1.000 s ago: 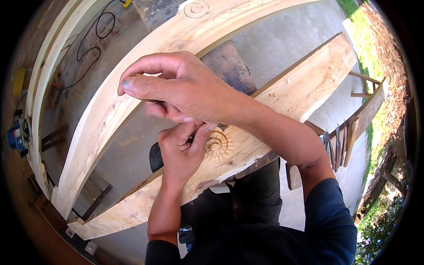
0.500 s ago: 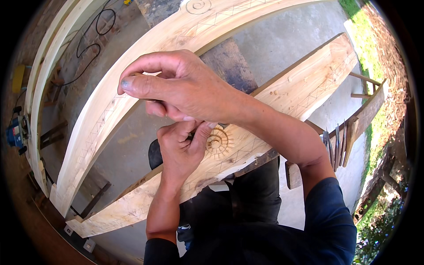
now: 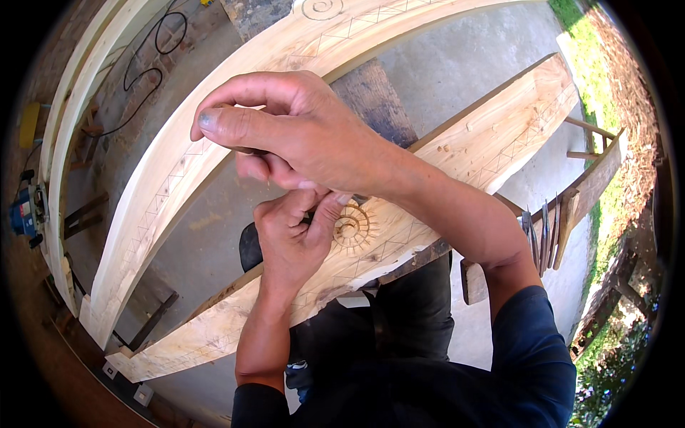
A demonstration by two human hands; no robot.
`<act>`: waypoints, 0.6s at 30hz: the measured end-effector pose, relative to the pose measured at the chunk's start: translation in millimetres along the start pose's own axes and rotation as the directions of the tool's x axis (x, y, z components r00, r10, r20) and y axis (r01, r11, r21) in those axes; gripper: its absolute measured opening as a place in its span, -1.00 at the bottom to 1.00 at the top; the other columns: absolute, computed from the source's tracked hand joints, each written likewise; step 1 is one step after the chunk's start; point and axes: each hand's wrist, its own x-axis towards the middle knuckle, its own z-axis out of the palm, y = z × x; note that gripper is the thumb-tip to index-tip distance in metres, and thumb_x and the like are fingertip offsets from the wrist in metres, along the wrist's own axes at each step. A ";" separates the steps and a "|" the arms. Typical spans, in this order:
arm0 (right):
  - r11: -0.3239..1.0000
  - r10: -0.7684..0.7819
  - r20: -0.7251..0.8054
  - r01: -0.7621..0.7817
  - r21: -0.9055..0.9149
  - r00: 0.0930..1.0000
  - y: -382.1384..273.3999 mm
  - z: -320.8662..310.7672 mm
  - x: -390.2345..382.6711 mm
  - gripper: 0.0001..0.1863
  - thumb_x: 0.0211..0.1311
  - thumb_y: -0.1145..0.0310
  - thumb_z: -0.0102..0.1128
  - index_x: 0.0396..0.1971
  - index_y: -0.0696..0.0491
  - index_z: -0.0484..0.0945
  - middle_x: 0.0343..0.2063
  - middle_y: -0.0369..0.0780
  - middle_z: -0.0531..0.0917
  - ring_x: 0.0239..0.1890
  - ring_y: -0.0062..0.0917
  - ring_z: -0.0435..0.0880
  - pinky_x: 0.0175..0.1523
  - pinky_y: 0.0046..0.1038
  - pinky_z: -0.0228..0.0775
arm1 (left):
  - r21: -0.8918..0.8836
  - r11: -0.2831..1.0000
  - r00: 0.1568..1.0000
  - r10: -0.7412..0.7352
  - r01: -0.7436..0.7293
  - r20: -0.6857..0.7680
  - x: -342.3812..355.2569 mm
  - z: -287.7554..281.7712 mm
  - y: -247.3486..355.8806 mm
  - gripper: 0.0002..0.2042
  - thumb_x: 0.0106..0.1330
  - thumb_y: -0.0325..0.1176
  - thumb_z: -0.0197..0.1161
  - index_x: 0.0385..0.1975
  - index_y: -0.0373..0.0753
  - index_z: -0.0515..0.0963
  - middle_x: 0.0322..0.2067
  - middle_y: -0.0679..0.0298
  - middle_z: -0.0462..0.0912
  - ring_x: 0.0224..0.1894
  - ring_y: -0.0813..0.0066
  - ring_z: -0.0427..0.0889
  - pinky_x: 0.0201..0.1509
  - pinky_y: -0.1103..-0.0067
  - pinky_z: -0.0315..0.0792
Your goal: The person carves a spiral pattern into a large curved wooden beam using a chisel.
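A pale curved wooden board (image 3: 499, 125) lies slantwise before me, with pencilled zigzags and a carved spiral (image 3: 354, 226) near its middle. At the spiral's left edge, my left hand (image 3: 294, 227) rests closed on the board, thumb and fingers bent together. Above it and to the left, my right hand (image 3: 292, 132) has its fingers curled, the thumb pointing left and the lower fingers touching the left hand. Whatever the two hands grip is hidden behind the fingers and palm. Small wood chips (image 3: 457, 150) lie on the board's upper right part.
Beyond stands a second curved timber (image 3: 164, 153) with a pencilled spiral and zigzags. Several carving tools (image 3: 546, 232) stand in a row at the right, beside a wooden rail (image 3: 603, 167). A blue power tool (image 3: 27, 210) and black cable (image 3: 153, 71) are at left.
My right hand has tipped slightly upward, its thumb and knuckles a little higher. The left hand and the board have hardly moved.
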 end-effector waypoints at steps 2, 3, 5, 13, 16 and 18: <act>1.000 0.020 0.001 -0.020 0.006 1.000 -2.1 -0.2 -1.2 -0.60 0.57 0.11 0.40 0.04 0.20 0.77 -0.56 -0.27 0.64 -0.59 -0.76 0.47 -0.54 -0.59 0.23 | -0.018 1.000 1.000 0.000 0.000 -0.007 0.0 1.2 -0.4 -0.92 0.42 -0.52 0.54 -0.28 -0.38 0.77 -0.50 0.16 0.79 -0.51 0.43 0.72 -0.36 0.49 0.53; 1.000 0.029 0.002 -0.029 0.010 1.000 -2.6 -0.1 -1.5 -0.60 0.57 0.12 0.40 0.04 0.19 0.77 -0.56 -0.27 0.64 -0.60 -0.76 0.47 -0.54 -0.59 0.23 | -0.026 1.000 1.000 0.000 -0.001 -0.011 -0.2 1.5 -0.6 -0.92 0.42 -0.52 0.54 -0.28 -0.38 0.77 -0.50 0.16 0.79 -0.51 0.43 0.72 -0.36 0.49 0.53; 0.999 0.036 0.012 -0.036 -0.011 0.999 -1.4 0.6 -0.3 -0.59 0.64 0.10 0.35 0.10 0.18 0.75 -0.54 -0.29 0.64 -0.60 -0.81 0.45 -0.55 -0.66 0.19 | -0.024 1.000 1.000 0.003 -0.003 -0.013 -0.7 1.9 -1.1 -0.92 0.42 -0.52 0.54 -0.28 -0.38 0.78 -0.50 0.16 0.78 -0.51 0.43 0.72 -0.36 0.49 0.53; 1.000 0.014 -0.012 -0.014 -0.010 1.000 2.2 -0.2 0.1 -0.58 0.55 0.10 0.39 0.04 0.20 0.78 -0.57 -0.26 0.64 -0.60 -0.74 0.49 -0.54 -0.57 0.28 | -0.015 1.000 1.000 0.015 -0.015 -0.013 0.6 2.8 -0.7 -0.92 0.42 -0.52 0.55 -0.29 -0.38 0.78 -0.51 0.14 0.78 -0.52 0.41 0.72 -0.36 0.49 0.52; 1.000 0.015 -0.018 -0.015 -0.008 1.000 5.2 2.0 2.1 -0.58 0.55 0.10 0.39 0.04 0.21 0.78 -0.57 -0.26 0.64 -0.60 -0.74 0.49 -0.54 -0.57 0.29 | -0.021 1.000 1.000 0.019 -0.020 -0.019 -0.6 2.0 -2.4 -0.91 0.42 -0.51 0.55 -0.29 -0.38 0.77 -0.51 0.14 0.78 -0.53 0.40 0.71 -0.37 0.48 0.52; 1.000 0.009 -0.020 -0.009 -0.013 1.000 5.4 2.2 2.3 -0.57 0.55 0.09 0.39 0.03 0.21 0.78 -0.58 -0.26 0.64 -0.61 -0.74 0.49 -0.54 -0.58 0.28 | -0.018 1.000 1.000 0.018 -0.019 -0.023 -0.6 2.2 -2.2 -0.90 0.42 -0.50 0.56 -0.30 -0.38 0.77 -0.52 0.14 0.77 -0.53 0.40 0.70 -0.37 0.48 0.52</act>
